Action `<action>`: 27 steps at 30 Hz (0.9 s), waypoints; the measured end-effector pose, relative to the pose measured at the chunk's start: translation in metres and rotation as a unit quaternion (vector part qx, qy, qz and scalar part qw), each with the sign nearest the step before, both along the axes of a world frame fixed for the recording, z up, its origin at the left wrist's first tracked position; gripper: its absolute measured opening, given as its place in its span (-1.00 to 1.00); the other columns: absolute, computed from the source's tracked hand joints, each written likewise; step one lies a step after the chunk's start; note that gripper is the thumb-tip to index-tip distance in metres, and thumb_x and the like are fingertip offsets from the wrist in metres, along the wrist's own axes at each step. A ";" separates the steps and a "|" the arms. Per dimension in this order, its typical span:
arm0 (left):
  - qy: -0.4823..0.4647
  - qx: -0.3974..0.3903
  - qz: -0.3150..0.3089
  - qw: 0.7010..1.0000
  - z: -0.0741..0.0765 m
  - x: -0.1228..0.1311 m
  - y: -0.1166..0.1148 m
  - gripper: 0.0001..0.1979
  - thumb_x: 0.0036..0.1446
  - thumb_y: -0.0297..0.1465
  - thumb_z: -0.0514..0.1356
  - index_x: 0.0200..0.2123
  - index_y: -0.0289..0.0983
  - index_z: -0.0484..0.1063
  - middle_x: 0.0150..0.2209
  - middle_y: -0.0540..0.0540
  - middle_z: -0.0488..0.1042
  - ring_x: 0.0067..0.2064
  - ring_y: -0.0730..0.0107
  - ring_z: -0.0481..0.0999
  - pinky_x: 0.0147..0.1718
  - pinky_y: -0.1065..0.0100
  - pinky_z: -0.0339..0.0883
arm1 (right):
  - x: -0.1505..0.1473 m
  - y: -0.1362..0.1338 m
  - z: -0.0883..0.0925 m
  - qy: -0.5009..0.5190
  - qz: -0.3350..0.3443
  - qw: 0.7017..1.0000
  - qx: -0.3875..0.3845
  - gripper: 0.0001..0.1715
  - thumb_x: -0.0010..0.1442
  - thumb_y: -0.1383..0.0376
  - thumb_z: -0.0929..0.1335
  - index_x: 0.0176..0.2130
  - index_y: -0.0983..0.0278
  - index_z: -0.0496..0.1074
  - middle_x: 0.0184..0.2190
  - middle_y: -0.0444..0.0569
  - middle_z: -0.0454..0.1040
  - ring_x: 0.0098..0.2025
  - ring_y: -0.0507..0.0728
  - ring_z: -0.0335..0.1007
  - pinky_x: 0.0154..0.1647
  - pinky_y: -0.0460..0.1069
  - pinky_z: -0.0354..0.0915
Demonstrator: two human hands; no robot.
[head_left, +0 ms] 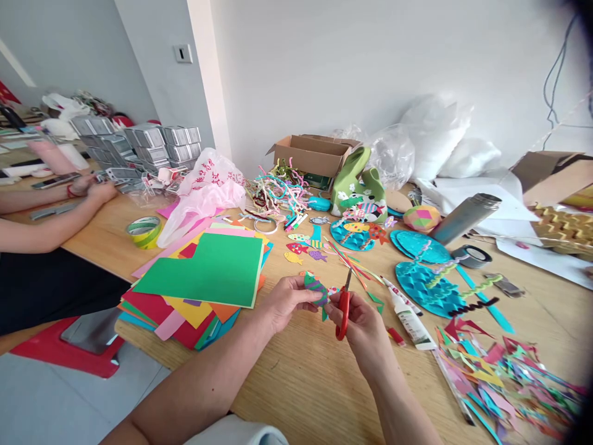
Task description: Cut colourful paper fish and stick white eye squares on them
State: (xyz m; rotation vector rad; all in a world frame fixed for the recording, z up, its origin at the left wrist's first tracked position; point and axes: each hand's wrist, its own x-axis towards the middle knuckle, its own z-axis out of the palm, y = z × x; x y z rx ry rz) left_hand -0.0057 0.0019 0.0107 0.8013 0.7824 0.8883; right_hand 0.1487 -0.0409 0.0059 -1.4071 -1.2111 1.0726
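Between the fingers of my left hand (291,301) is a green paper fish (315,288) with purple stripes. My right hand (364,322) is closed around red-handled scissors (343,314), whose blades point up and away. The right fingertips come close to the fish's edge; whether they pinch it I cannot tell. Several small cut-out fish lie beyond my hands, among them a yellow fish (293,258), a red fish (296,248) and a purple fish (317,255). A white glue bottle (411,321) lies to the right of my right hand.
Left of my hands is a stack of coloured paper (217,266). Paper scraps (509,377) cover the right front. Blue textured discs (424,290), a metal cylinder (467,216), pipe cleaners (278,191) and a cardboard box (310,154) stand farther back. Another person's hands (95,187) work at far left.
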 end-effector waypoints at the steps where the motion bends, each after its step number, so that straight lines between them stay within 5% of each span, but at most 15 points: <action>1: -0.005 -0.003 0.001 1.000 0.001 0.000 0.000 -0.73 -0.29 -0.35 0.42 -0.44 -0.33 0.55 -0.41 -0.08 0.52 -0.35 0.39 0.45 -0.33 0.35 0.30 | 0.000 0.000 -0.001 0.005 0.002 1.000 -0.004 -0.44 -0.15 -0.06 0.51 -0.31 0.28 0.41 -0.43 -0.03 0.48 -0.43 0.11 0.41 -0.55 -0.07 0.26; 11: -0.015 0.018 0.039 0.999 0.002 0.001 0.000 -0.76 -0.20 -0.32 0.38 -0.45 -0.35 0.54 -0.45 -0.06 0.51 -0.39 0.43 0.45 -0.30 0.33 0.33 | -0.001 0.000 0.000 -0.011 0.011 1.000 0.005 -0.43 -0.13 -0.10 0.48 -0.33 0.28 0.41 -0.42 -0.01 0.50 -0.46 0.08 0.38 -0.55 -0.07 0.23; 19: 0.041 0.021 0.123 0.991 -0.002 -0.003 0.010 -0.74 -0.23 -0.29 0.38 -0.45 -0.35 0.56 -0.46 -0.09 0.56 -0.41 0.41 0.49 -0.35 0.38 0.33 | 0.002 -0.007 0.005 -0.330 0.041 0.939 0.088 -0.54 0.11 -0.06 0.34 -0.53 0.22 0.26 -0.65 -0.17 0.28 -0.59 0.00 0.15 -0.55 -0.09 0.08; 27: 0.047 0.050 0.128 0.989 -0.003 -0.002 0.009 -0.78 -0.20 -0.30 0.36 -0.47 -0.33 0.57 -0.45 -0.08 0.58 -0.43 0.41 0.49 -0.35 0.38 0.35 | 0.000 -0.008 -0.004 -0.399 0.054 0.907 0.123 -0.54 0.15 -0.02 0.31 -0.56 0.21 0.19 -0.68 -0.21 0.23 -0.63 -0.01 0.11 -0.58 -0.12 0.02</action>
